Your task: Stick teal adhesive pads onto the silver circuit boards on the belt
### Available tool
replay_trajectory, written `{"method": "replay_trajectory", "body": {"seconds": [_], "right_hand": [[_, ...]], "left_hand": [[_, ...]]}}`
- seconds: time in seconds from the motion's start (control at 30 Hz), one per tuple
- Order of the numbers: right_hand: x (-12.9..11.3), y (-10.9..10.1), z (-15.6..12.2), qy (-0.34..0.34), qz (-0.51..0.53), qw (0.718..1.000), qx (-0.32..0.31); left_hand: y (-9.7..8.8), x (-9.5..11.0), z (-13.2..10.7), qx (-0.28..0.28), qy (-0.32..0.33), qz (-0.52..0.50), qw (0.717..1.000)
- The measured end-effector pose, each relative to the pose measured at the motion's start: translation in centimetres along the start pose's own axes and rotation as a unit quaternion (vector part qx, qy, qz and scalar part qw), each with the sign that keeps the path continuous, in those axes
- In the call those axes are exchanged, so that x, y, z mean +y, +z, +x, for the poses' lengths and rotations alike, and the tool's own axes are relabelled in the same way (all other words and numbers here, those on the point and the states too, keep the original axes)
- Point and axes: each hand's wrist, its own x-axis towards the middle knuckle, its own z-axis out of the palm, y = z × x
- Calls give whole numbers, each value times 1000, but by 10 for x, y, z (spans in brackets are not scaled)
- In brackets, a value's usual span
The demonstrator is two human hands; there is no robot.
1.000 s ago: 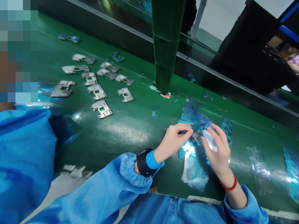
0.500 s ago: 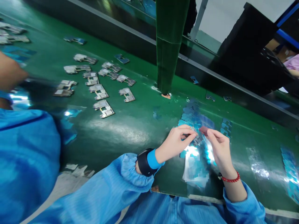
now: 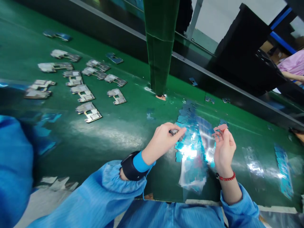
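My left hand [image 3: 164, 139] is closed around a small circuit board [image 3: 179, 133], mostly hidden by the fingers. Between the thumb and fingers of my right hand [image 3: 225, 147] is a thin pinkish, notched film piece [image 3: 220, 128], held up off the table. Beneath and between both hands lie overlapping clear sheets with rows of blue film pieces [image 3: 186, 117]. A stack of clear sheets [image 3: 192, 182] reaches toward the table's front edge.
Several circuit boards [image 3: 89, 112] lie to the left on the green table [image 3: 123, 123]. A green post [image 3: 160, 47] rises behind the sheets. More blue film [image 3: 282, 171] lies far right. A co-worker's blue sleeve [image 3: 14, 171] is at the left, and a person in pink [image 3: 293, 65] sits beyond.
My right hand has moved away from my left, carrying the pink film piece to the right and up. My left hand keeps its hold on the board. The whole view has shifted slightly.
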Motion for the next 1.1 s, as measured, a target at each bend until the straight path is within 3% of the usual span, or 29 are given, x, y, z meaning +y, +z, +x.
{"method": "replay_trajectory", "body": {"seconds": [0.1, 0.17, 0.23, 0.3, 0.37, 0.47, 0.53, 0.6, 0.7, 0.77, 0.83, 0.9, 1.0, 1.1], "right_hand": [[-2, -5, -9, -133, -49, 989, 43], [-5, -9, -14, -208, -77, 974, 35], [-8, -11, -19, -324, -152, 934, 5], [-12, -10, -23, -463, -254, 849, -23], [-16, -7, -26, -552, -325, 767, -44], [-21, -1, -28, -566, -337, 748, -80], [-24, 1, -25, -553, -313, 761, -130], [-27, -1, -19, -499, -256, 804, -197], [-33, -9, -5, -292, -149, 919, -218], [-36, -15, 4, -121, -101, 961, -227], [-39, -19, 11, 2, -70, 959, -276], [-40, -21, 14, 59, -56, 946, -313], [-39, -20, 14, 72, -62, 943, -319], [-38, -19, 10, 39, -79, 941, -326]], "left_hand": [[-15, 8, 1, 178, 40, 34, 983], [-17, 15, -2, 243, 58, -4, 968], [-10, 23, -8, 173, 59, -54, 982], [3, 28, -15, 39, 50, -94, 994], [16, 29, -22, -31, 43, -137, 989], [27, 24, -26, -37, 49, -183, 981], [27, 20, -27, -29, 52, -188, 980], [22, 18, -26, -22, 47, -175, 983], [15, 19, -25, -23, 47, -151, 987], [13, 22, -25, -31, 49, -145, 988], [12, 23, -25, -38, 46, -143, 988], [12, 23, -25, -41, 38, -141, 988], [13, 23, -25, -55, 26, -138, 989], [14, 21, -24, -62, 13, -136, 989]]}}
